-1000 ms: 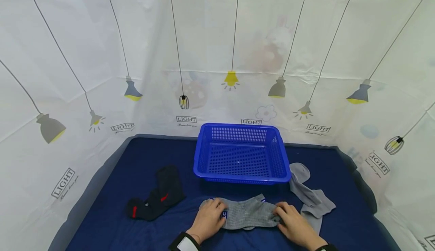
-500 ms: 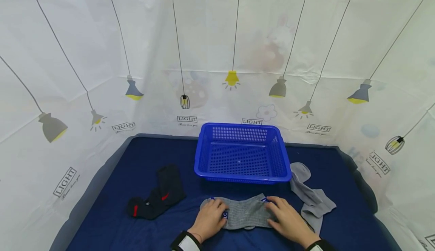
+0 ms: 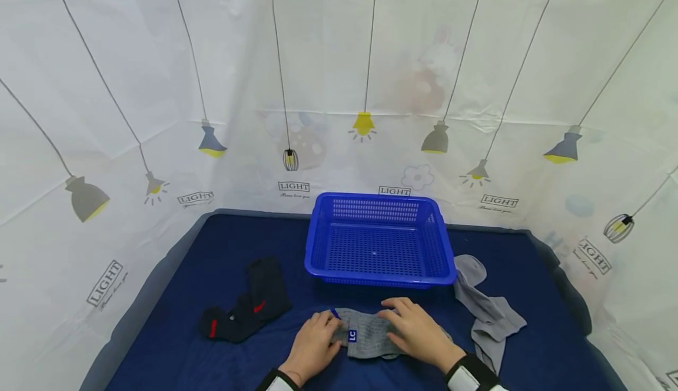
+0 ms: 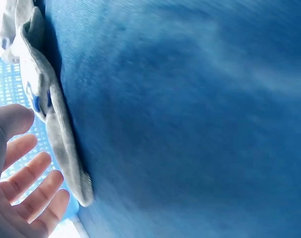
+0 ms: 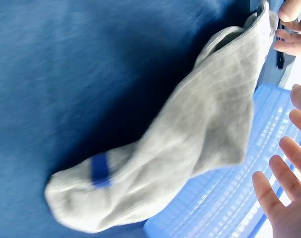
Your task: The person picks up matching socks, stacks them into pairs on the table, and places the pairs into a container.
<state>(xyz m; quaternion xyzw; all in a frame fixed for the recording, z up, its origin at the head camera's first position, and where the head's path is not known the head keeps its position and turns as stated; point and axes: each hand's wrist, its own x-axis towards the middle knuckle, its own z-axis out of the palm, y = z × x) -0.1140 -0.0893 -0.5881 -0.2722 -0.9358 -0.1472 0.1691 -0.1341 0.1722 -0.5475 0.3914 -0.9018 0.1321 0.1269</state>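
Fingers slightly apart and gripping nothing, the left hand (image 3: 312, 344) and right hand (image 3: 419, 333) hover over grey socks (image 3: 368, 335) marked "LC", at the table's (image 3: 175, 335) near middle. Left lie black socks (image 3: 267, 291) with a red swoosh; right, plain grey ones (image 3: 489, 311). Beyond, a blue basket (image 3: 378, 279); farthest, a white curtain (image 3: 333, 55) repeats "LIGHT", its script too small to read.

A matt, ribbed knit is shown by the long grey cloth socks (image 3: 371, 344). The rectangular blue plastic basket (image 3: 380, 280) is finished smooth and glossy; the flat dark-blue table cover (image 3: 175, 355) is made of matt cloth.
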